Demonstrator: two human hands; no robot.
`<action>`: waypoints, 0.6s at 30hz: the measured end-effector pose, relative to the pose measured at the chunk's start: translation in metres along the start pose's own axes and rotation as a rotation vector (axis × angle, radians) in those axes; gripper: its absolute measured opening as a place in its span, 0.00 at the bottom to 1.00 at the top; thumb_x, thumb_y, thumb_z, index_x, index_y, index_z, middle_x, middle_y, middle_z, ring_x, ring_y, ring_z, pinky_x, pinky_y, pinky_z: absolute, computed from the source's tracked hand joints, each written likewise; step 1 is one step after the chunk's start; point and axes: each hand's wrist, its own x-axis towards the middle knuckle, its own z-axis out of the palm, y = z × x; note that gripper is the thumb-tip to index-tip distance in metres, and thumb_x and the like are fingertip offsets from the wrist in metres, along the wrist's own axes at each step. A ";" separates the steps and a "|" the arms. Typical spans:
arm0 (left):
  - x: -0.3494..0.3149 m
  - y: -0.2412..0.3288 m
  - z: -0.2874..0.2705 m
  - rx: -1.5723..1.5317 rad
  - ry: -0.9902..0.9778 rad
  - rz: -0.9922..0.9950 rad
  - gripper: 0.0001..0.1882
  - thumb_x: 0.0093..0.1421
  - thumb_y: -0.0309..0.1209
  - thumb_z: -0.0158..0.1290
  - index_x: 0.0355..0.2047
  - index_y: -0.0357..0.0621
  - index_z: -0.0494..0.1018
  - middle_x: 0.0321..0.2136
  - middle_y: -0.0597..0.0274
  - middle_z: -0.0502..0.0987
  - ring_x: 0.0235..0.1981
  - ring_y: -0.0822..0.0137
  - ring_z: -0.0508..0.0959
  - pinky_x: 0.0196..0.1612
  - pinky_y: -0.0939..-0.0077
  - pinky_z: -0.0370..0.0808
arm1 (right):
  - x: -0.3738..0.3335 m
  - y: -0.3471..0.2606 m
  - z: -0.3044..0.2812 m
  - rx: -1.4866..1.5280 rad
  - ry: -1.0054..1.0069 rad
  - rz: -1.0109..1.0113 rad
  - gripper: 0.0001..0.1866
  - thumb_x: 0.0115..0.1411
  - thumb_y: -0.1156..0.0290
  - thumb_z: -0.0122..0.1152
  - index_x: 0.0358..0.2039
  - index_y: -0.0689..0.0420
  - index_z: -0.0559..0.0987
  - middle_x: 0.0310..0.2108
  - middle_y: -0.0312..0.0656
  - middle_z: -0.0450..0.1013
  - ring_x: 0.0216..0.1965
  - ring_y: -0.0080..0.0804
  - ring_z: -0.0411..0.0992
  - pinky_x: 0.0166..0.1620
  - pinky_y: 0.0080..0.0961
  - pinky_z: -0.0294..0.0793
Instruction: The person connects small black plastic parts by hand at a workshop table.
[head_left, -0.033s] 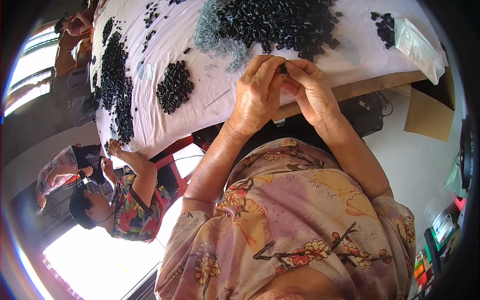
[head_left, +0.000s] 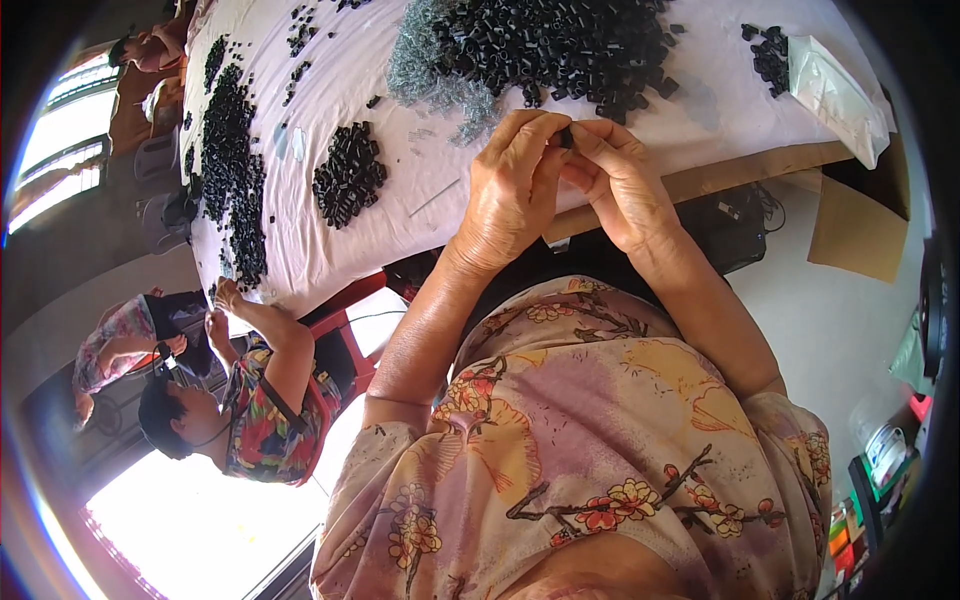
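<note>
Pinching a small black piece [head_left: 567, 138] between the fingertips of both hands, you hold it in front of you, over the near edge of the table [head_left: 420, 228]. Your left hand [head_left: 513, 185] closes on it from the left, fingers curled, and your right hand [head_left: 628, 180] grips it from the right with thumb and fingers. The sliver that shows is taller than it is wide, so it seems to run away from your body; your fingers cover the rest, and you cannot tell from here where its ends point

Just beyond your hands lies the big heap of black pieces [head_left: 560, 55], with a tangle of clear, greyish bits [head_left: 425, 75] against its left side. To the left of your left hand a thin rod [head_left: 434, 197] lies flat on the pale cloth, slanting away from you toward the right. A smaller pile of black pieces [head_left: 349, 177] sits past it, and a long dark spread [head_left: 235, 165] runs down the table's left side. Near the right end, a white plastic bag [head_left: 835, 95] stands beside a small black cluster [head_left: 768, 60], above an open cardboard box [head_left: 858, 230]. At the left corner, a co-worker [head_left: 275, 410] in a flowered shirt reaches onto the table
</note>
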 end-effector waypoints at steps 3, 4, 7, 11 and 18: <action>0.001 -0.003 -0.005 -0.018 -0.037 0.010 0.14 0.56 0.19 0.52 0.43 0.37 0.73 0.39 0.49 0.75 0.36 0.52 0.79 0.38 0.65 0.78 | 0.000 -0.003 0.004 -0.009 -0.041 0.024 0.05 0.63 0.73 0.62 0.38 0.57 0.79 0.37 0.40 0.79 0.39 0.26 0.78 0.43 0.21 0.80; 0.000 -0.004 -0.006 -0.015 -0.046 0.013 0.14 0.55 0.19 0.52 0.43 0.37 0.73 0.39 0.50 0.75 0.36 0.52 0.80 0.38 0.65 0.78 | 0.000 -0.002 0.003 -0.010 -0.041 0.025 0.05 0.63 0.73 0.62 0.38 0.57 0.79 0.37 0.40 0.79 0.39 0.26 0.78 0.43 0.21 0.80; 0.000 -0.002 -0.007 -0.006 -0.055 0.014 0.14 0.55 0.19 0.52 0.43 0.36 0.73 0.39 0.50 0.75 0.36 0.53 0.79 0.39 0.65 0.78 | 0.000 0.000 0.003 -0.035 -0.024 0.014 0.05 0.62 0.73 0.62 0.39 0.57 0.79 0.37 0.40 0.79 0.39 0.26 0.78 0.43 0.21 0.80; 0.001 0.000 -0.008 0.016 -0.063 0.023 0.16 0.54 0.19 0.53 0.44 0.36 0.73 0.39 0.50 0.75 0.36 0.53 0.79 0.39 0.65 0.78 | -0.001 -0.001 0.003 -0.006 -0.028 0.025 0.06 0.62 0.74 0.62 0.40 0.57 0.79 0.38 0.40 0.79 0.40 0.26 0.78 0.44 0.21 0.79; 0.002 0.002 -0.014 -0.006 -0.071 0.032 0.17 0.52 0.19 0.57 0.43 0.35 0.75 0.39 0.50 0.75 0.35 0.56 0.79 0.38 0.67 0.78 | -0.001 0.001 0.003 0.077 -0.080 0.079 0.08 0.62 0.75 0.62 0.42 0.58 0.79 0.38 0.40 0.78 0.43 0.28 0.78 0.47 0.22 0.79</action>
